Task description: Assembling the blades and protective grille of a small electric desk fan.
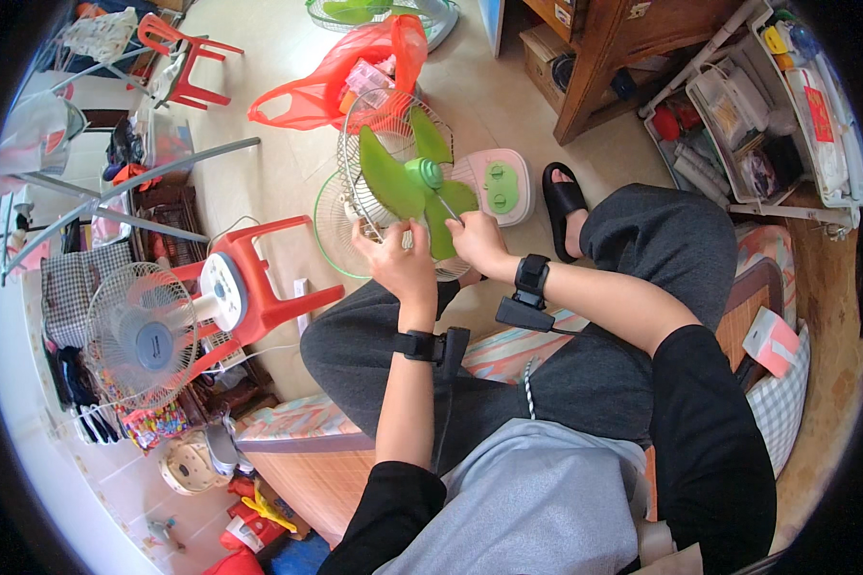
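Tiled floor [503,107] lies below. We judge the wire guard [342,158] light, springy; grip its rim. Our left hand [400,261] pinches it, our right hand [479,243] a slim rod [447,206].

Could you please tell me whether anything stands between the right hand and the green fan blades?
Nothing visible does: the right hand is beside the green fan blades, its thin rod reaching over them. The left hand is at the wire guard's edge.

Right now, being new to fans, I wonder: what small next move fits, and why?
Perhaps steady the wire guard with the left hand, which is at its rim, since the right hand holds a thin rod by the green blades.
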Available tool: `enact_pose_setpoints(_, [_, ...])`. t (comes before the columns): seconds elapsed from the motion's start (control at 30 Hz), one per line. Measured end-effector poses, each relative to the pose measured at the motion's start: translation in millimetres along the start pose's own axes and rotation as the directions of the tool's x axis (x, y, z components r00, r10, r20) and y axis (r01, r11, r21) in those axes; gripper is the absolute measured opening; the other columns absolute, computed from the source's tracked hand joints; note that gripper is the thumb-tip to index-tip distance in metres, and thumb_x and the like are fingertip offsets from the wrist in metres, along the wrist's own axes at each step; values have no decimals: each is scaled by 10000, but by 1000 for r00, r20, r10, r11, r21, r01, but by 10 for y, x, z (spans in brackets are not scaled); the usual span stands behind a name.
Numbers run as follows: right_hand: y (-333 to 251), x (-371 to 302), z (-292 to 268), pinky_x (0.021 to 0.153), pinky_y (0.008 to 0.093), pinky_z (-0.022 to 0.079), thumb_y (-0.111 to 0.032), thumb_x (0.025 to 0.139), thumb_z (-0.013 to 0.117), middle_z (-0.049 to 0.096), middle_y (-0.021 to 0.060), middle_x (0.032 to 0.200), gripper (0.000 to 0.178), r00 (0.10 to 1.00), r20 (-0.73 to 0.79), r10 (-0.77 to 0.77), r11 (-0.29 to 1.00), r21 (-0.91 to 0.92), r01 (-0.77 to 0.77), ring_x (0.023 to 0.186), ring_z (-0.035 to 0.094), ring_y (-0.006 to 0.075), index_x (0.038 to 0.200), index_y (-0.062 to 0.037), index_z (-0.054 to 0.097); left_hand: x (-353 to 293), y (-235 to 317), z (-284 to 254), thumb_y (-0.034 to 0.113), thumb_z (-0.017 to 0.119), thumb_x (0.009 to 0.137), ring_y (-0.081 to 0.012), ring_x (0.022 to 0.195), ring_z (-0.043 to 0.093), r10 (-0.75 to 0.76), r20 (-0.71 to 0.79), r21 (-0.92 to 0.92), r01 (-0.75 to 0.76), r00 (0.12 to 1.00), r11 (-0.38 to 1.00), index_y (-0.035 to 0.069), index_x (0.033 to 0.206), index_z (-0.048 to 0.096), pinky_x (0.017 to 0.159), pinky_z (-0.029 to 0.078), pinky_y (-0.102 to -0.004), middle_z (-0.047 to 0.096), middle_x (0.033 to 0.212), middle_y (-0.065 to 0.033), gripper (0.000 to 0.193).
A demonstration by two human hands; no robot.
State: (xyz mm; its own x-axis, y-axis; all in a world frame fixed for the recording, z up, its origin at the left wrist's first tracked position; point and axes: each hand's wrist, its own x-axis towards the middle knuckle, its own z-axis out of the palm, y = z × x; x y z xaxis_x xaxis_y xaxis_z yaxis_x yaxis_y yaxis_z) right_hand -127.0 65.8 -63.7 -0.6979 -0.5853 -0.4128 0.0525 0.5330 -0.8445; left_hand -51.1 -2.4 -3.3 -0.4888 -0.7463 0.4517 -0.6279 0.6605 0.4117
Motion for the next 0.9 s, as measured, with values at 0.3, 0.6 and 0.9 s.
enact_pose_setpoints(0.3, [49, -78, 52, 664, 471, 459, -233, 834, 580, 591, 276, 739, 302, 994, -100, 40, 993, 113, -29, 745, 586, 438, 764, 57, 625, -29, 289, 29, 140, 680, 727, -411, 1027, 520, -87, 14, -31, 88, 996, 996, 44, 771, 671, 811, 455, -420, 458, 1183, -287, 106])
enact_pose_setpoints(0.6, [-32, 232, -307, 338, 233, 327, -308, 919, 490, 458, -16, 578, 332, 834, 486, 259, 910, 165, -379, 419, 396, 84, 766, -20, 552, 96, 103, 7, 146, 688, 721, -411, 999, 536, 3, -10, 32, -2, 1000, 999, 45, 773, 664, 799, 460, -420, 455, 1187, -275, 116])
enact_pose_setpoints(0.9, [-97, 619, -650, 328, 233, 238, -263, 939, 472, 402, -34, 516, 316, 496, 814, 302, 792, 76, -606, 370, 304, 72, 755, -13, 525, 67, 12, 5, 142, 687, 716, -422, 996, 548, 31, 14, -15, -30, 999, 999, 61, 754, 666, 800, 469, -419, 426, 1237, -284, 91])
